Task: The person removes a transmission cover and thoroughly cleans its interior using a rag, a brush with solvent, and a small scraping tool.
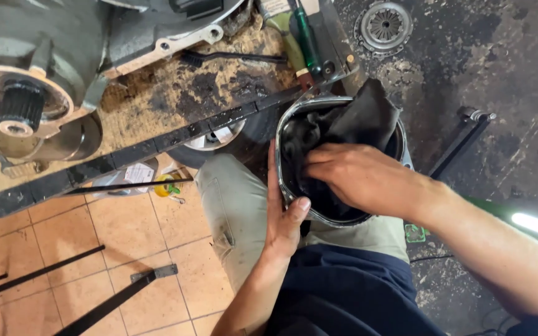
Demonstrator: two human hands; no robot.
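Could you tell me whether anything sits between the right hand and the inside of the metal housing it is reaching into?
Yes: a black rag lies between the right hand and the housing interior. The left hand grips the rim directly.

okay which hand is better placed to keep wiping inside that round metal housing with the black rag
The right hand, probably. It already presses the black rag down inside the round metal housing, while the left hand grips the housing's near rim and steadies it on the lap.
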